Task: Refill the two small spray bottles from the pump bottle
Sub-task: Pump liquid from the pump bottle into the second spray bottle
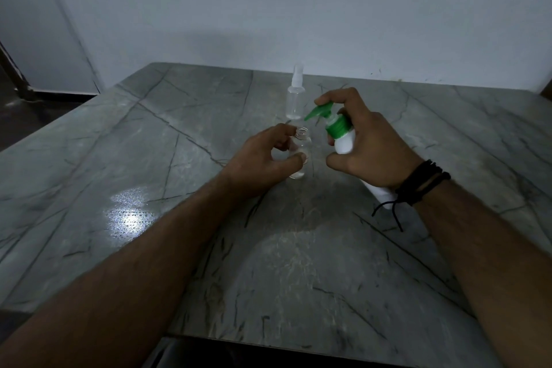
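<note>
A: Why is the pump bottle (343,140) tipped like that?

B: So its green nozzle (316,112) reaches left toward the open neck of the uncapped spray bottle (299,155). The right hand (367,146) is wrapped round the white body, with one finger up on the pump head, ready to press, I'd judge.

A: And the left hand (263,161)?

B: Its fingers (288,130) and thumb pinch the little clear bottle near the neck, steadying it upright on the table (149,158), near the middle. It would tip easily otherwise.

A: The second spray bottle (295,95)?

B: Standing just beyond, farther from the person, sprayer top on, apart from both hands. Probably waiting its turn.

A: Any edges to worry about?

B: Not close. The work sits mid-table, with broad marble left, right and near; the wall is beyond the far edge. The nozzle tip looks just short of the neck, so aim matters more than room.
</note>
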`<state>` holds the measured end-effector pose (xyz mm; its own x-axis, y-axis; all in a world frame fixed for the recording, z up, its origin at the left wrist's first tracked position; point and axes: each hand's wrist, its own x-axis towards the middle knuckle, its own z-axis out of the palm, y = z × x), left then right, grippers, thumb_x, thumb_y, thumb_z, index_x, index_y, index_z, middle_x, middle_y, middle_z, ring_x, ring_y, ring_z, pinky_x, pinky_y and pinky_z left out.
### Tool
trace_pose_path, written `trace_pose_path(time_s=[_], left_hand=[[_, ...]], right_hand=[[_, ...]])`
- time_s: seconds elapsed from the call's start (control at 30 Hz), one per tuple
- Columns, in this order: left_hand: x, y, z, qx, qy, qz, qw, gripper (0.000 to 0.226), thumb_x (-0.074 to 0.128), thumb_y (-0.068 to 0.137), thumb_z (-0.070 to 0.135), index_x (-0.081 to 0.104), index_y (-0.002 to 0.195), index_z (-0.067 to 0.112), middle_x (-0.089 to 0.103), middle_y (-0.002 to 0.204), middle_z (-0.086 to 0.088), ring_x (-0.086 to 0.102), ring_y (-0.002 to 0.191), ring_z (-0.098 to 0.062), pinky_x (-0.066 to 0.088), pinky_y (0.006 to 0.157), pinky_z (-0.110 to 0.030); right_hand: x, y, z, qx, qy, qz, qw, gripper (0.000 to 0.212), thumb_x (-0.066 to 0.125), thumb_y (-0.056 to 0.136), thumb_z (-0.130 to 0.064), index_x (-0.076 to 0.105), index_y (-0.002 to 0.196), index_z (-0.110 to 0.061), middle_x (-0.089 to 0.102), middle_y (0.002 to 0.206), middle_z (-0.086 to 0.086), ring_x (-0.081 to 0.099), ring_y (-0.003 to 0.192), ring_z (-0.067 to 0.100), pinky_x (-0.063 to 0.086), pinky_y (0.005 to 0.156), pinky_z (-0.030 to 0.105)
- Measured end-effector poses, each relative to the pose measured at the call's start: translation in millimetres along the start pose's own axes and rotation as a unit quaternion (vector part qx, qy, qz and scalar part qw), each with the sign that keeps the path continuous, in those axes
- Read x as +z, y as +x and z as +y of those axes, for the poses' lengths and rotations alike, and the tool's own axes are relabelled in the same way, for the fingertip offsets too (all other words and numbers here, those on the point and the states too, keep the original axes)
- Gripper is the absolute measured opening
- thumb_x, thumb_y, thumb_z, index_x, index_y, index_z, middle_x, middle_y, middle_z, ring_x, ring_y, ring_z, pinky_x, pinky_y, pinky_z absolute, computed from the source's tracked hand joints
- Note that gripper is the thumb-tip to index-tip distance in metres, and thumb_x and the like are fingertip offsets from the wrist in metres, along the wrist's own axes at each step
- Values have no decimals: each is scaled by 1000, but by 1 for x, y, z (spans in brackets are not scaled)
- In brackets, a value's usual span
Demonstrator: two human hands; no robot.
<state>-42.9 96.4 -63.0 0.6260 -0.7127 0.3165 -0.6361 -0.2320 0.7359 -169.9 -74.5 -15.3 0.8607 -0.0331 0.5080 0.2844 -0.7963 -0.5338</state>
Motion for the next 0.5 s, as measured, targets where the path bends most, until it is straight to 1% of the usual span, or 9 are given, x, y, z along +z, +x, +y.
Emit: trace_pose_path(time_s=[0.13, 0.23, 0.33, 0.37, 0.43, 0.5], left_hand=[[0, 0, 0, 0, -3, 1, 1000, 40, 66, 85, 45, 57, 121, 29, 62, 109, 10, 57, 106, -7, 49, 86, -32], [0, 0, 0, 1, 3, 1, 1000, 44, 64, 83, 49, 57, 122, 30, 62, 110, 11, 57, 106, -7, 50, 87, -33], [0, 0, 1, -1, 2, -1, 1000, 46, 64, 82, 50, 57, 123, 29, 62, 111, 9, 57, 106, -8, 50, 87, -34], [0, 0, 1, -1, 1, 0, 1000, 47, 63, 81, 50, 57, 123, 28, 62, 111, 9, 58, 106, -9, 50, 87, -34], [0, -1, 2, 0, -3, -1, 1000, 48, 63, 81, 50, 57, 123, 28, 63, 111, 8, 58, 107, -9, 49, 86, -32], [1, -1, 1, 0, -5, -1, 1000, 43, 65, 84, 47, 57, 122, 29, 62, 110, 9, 57, 107, -9, 48, 86, -31]], right_hand=[[-1, 0, 1, 4, 7, 2, 1000, 70, 76, 70, 2, 44, 128, -21, 64, 82, 0, 63, 70, 14, 52, 65, 31], [0, 0, 1, 5, 9, 5, 1000, 71, 76, 70, 1, 44, 129, -22, 62, 82, -5, 64, 71, 14, 52, 66, 30], [1, -1, 1, 2, 0, 2, 1000, 75, 77, 69, -1, 44, 133, -22, 59, 83, -9, 65, 72, 19, 53, 65, 31], [0, 0, 1, 1, 0, 2, 1000, 75, 77, 69, -1, 44, 132, -22, 59, 83, -9, 65, 72, 18, 53, 65, 30], [-1, 0, 2, 2, 7, 3, 1000, 71, 77, 69, 1, 44, 128, -23, 61, 82, -8, 64, 71, 13, 51, 63, 23], [-1, 1, 2, 4, 14, 3, 1000, 68, 76, 70, 2, 43, 123, -25, 62, 83, -6, 63, 72, 11, 49, 63, 17]])
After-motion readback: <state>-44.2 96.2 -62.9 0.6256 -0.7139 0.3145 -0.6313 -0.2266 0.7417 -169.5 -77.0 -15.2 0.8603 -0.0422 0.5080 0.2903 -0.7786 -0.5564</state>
